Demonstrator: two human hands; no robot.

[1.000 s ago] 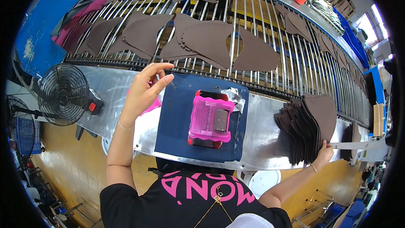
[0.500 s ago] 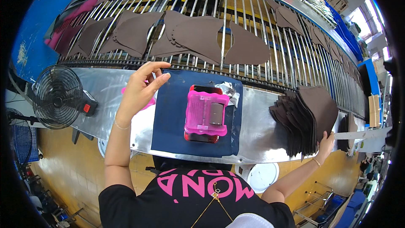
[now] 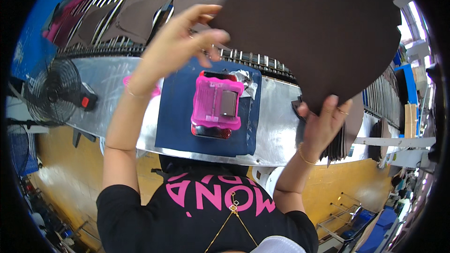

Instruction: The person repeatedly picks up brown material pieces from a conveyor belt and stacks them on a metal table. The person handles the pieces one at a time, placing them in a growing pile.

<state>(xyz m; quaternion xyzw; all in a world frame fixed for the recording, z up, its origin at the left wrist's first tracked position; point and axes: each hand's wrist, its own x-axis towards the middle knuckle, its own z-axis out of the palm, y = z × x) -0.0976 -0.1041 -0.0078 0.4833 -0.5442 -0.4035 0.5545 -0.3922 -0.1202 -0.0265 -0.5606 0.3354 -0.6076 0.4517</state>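
A large dark brown cut piece of sheet material [image 3: 323, 23], like leather or fabric, is raised in front of me over the slatted rack. My right hand [image 3: 326, 124] pinches its lower corner between thumb and fingers. At the piece's left edge is my left hand [image 3: 185, 42], somewhat blurred, with thumb and fingers apart; whether a fingertip touches the piece I cannot tell. Below the right hand lies a stack of similar brown pieces [image 3: 354, 129] on the metal table, partly hidden by that hand and the raised piece.
A pink plastic holder [image 3: 206, 103] with a grey metal block sits on a dark blue mat [image 3: 176, 122]. Crumpled foil [image 3: 246, 82] lies beside it. At the left stands a black fan [image 3: 54, 89]. More brown pieces [image 3: 136, 16] rest on the metal-slatted rack beyond the table [image 3: 276, 112].
My right hand has taken a brown piece off the stack and brought it up and leftward. My left hand has moved up and right toward it. The view has shifted slightly.
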